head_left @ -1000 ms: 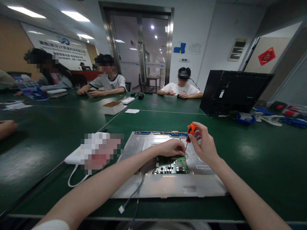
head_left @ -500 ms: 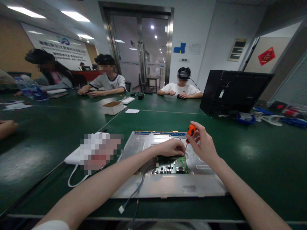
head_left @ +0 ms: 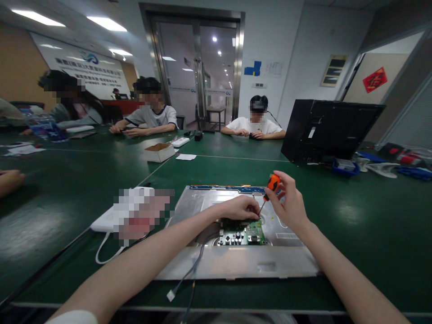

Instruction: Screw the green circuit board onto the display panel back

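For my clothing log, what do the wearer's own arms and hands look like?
The left hand and right hand are ungloved, the forearms bare, with no watch visible. A white sleeve shows on the left arm; none on the right arm.

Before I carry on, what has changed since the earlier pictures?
The right hand and the top of the orange-handled screwdriver have shifted slightly to the right, so the tool leans a little more that way. Nothing was taken hold of or let go. The left hand, green circuit board and metal panel stayed as they were.
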Demonstrator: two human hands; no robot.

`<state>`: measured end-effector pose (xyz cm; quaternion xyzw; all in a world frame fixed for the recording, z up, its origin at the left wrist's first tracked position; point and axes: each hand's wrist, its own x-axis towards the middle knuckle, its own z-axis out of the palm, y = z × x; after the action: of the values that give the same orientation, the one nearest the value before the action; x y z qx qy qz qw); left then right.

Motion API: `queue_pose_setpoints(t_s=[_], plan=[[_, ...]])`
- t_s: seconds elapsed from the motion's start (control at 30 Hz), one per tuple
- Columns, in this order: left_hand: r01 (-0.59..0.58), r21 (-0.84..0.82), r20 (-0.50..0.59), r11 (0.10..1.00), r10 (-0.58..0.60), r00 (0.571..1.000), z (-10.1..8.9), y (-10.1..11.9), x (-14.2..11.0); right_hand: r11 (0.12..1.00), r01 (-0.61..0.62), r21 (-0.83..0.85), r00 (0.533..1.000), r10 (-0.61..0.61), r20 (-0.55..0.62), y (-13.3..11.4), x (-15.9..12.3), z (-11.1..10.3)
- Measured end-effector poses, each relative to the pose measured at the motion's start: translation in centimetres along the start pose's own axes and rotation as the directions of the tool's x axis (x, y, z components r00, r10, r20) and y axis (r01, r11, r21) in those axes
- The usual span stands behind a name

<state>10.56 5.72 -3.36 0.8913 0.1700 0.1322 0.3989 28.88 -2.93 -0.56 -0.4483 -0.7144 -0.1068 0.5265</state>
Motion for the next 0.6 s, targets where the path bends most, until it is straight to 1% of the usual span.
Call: queue_pose_setpoints(t_s=[0.07, 0.17, 0.23, 0.3, 0.4, 0.5, 0.6], plan=[[0.014, 0.046, -0.002, 0.999, -0.014, 1.0, -0.2, 0.4, -0.1, 1.0, 0.001, 0.001, 1.0, -0.001, -0.009, -0.1, 0.0, 0.0], [0.065, 0.103, -0.011, 0.993, -0.064, 0.998, -0.9, 1.2, 0.0, 1.0, 0.004, 0.003, 1.0, -0.004, -0.023, -0.1, 0.1, -0.1], [0.108, 0.142, -0.045, 0.984, -0.103, 0.994, -1.7, 1.7, 0.0, 1.0, 0.007, 0.006, 1.0, -0.006, -0.031, -0.1, 0.1, -0.1], [0.17, 0.194, -0.102, 0.966, -0.153, 0.983, -2.8, 2.0, -0.2, 1.0, 0.01, 0.008, 0.999, -0.01, -0.035, -0.2, 0.1, -0.1], [0.291, 0.284, -0.179, 0.914, -0.247, 0.952, -4.8, 2.1, -0.8, 1.0, 0.017, 0.013, 0.999, -0.017, -0.03, -0.1, 0.1, -0.1], [0.386, 0.38, -0.173, 0.841, -0.345, 0.922, -6.8, 2.0, -1.8, 1.0, 0.015, 0.014, 1.0, -0.015, -0.017, -0.1, 0.1, -0.1], [0.453, 0.471, -0.153, 0.757, -0.436, 0.887, -8.1, 1.8, -2.8, 1.0, 0.017, 0.007, 1.0, -0.017, -0.012, -0.1, 0.1, -0.1]])
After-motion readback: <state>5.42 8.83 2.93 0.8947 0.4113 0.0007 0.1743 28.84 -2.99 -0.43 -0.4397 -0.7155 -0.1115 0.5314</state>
